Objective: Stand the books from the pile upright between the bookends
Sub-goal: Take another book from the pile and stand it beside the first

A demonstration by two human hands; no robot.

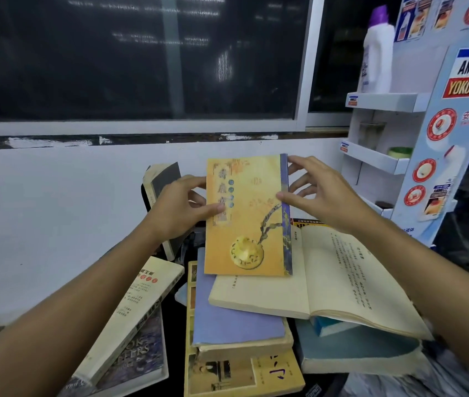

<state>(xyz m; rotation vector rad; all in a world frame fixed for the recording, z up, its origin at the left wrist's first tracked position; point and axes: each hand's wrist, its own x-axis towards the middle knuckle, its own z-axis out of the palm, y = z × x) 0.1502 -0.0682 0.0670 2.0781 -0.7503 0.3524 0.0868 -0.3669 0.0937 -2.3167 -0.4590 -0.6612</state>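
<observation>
Risks first:
- The yellow book (247, 213) is thin and held only at its two side edges, in the air above the pile (236, 316). The grip looks light, so a slip probably drops it onto the open book (342, 276) right under the right palm and creases those pages.
- The slot is tight. One grey book (164, 179) already stands just beyond the left fingers (196, 180), leaning a bit. Bumping it on the way in could tip it over.
- I can't make out the bookends. There's something dark beside the grey book, but I can't tell what it is.
- A soft cover this thin will likely sag or slide unless it's pressed against its neighbour.

Fingers:
- Left hand (178, 210): the thumb lies flat on the cover near the left edge and the fingers curl behind. It's a closed pinch on the yellow book.
- Right hand (322, 196): the thumb tip sits on the cover at the blue spine edge. The fingers (302, 163) fan wide, nearly straight, behind that edge. Contact at the back is hidden, and I read it as a loose pinch.
</observation>
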